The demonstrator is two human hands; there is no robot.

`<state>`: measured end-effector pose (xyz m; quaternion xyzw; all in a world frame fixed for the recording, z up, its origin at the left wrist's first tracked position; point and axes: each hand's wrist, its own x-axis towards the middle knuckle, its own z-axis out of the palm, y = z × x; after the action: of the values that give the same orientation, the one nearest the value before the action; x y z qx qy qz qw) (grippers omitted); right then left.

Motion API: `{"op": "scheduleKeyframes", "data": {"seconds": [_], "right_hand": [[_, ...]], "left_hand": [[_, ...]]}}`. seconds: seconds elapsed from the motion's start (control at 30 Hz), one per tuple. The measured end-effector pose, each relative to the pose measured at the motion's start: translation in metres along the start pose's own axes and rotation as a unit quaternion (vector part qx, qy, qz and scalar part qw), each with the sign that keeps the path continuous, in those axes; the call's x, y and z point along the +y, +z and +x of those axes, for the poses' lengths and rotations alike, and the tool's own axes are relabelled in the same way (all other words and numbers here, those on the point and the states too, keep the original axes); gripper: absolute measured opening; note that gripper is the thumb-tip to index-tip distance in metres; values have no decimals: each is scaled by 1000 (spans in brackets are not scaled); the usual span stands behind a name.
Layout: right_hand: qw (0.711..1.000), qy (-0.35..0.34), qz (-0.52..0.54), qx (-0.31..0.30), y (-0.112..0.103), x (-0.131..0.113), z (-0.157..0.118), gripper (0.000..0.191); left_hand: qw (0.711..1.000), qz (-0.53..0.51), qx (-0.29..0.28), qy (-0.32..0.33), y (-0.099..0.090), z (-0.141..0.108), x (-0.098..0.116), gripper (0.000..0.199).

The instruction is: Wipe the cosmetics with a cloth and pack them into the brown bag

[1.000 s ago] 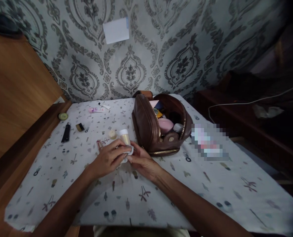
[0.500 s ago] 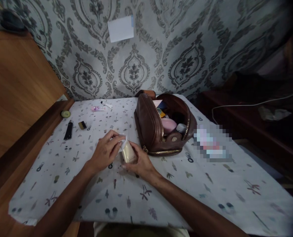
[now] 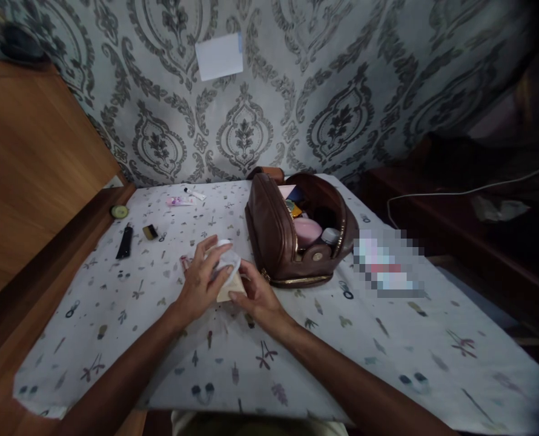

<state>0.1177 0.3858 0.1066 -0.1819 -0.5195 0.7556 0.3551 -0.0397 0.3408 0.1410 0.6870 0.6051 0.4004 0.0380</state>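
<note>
My right hand (image 3: 263, 300) is closed around the side of a cream-coloured bottle or box (image 3: 232, 289), thumb on its near face. My left hand (image 3: 201, 281) grips a thin white piece, like a wipe or cloth (image 3: 228, 261), against the upper part of the cream container. The left fingers and the white piece cover its top, so its exact kind does not show. Close behind my left hand lies a small pinkish item (image 3: 185, 261), partly hidden. Just right of my hands stands a brown leather toiletry bag (image 3: 269, 227), unzipped, with a pink pouch-like item (image 3: 307, 231) and a grey-white cap (image 3: 331, 235) inside.
On the patterned white tablecloth (image 3: 233, 387) lie a black tube (image 3: 125, 242), a black-and-gold small block (image 3: 150, 232), a pink tube (image 3: 180, 201) and a white tube (image 3: 195, 194). A green round item (image 3: 119, 211) sits by the wooden edge. A blurred-out packet (image 3: 385, 266) lies right of the bag.
The container has tilted and turned in my hands. The white piece now spreads wider over its upper part, and the pinkish item behind my left hand has come into view.
</note>
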Motion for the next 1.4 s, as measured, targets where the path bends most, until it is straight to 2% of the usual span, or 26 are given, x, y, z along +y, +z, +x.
{"op": "scheduleKeyframes", "data": {"seconds": [0.1, 0.23, 0.43, 0.53, 0.6, 0.67, 0.77, 0.9, 1.03, 1.2, 1.4], "right_hand": [[996, -23, -88, 2, 0, 6, -3, 68], [983, -23, -183, -5, 2, 13, -8, 77], [991, -8, -131, 27, 9, 10, -10, 91], [990, -6, -125, 63, 10, 10, -8, 94], [989, -3, -120, 91, 9, 11, -6, 95], [989, -8, -107, 103, 7, 11, -5, 97], [992, -20, -95, 74, 3, 8, -3, 94], [993, -12, -102, 56, -1, 2, -2, 71], [992, 45, -74, 87, -5, 1, 2, 66], [995, 62, -30, 73, -5, 0, 5, 46], [993, 67, 63, 78, 0, -6, 4, 44]], "left_hand": [[998, -26, -3, -60, -2, 2, 1, 41], [989, -71, 17, -127, -8, 9, 3, 36], [941, -193, 43, -273, -2, 7, -4, 41], [914, -262, 33, -308, 7, 3, -6, 42], [890, -331, 6, -314, 11, 1, -6, 49], [866, -389, -46, -310, 11, 2, -7, 64], [863, -396, -101, -298, 3, 7, -10, 77], [886, -342, -138, -282, -12, 12, -16, 62], [872, -336, -230, -273, -16, 13, -20, 52], [873, -330, -224, -279, -10, 13, -26, 47], [895, -296, -200, -266, -21, 19, -34, 50]]}}
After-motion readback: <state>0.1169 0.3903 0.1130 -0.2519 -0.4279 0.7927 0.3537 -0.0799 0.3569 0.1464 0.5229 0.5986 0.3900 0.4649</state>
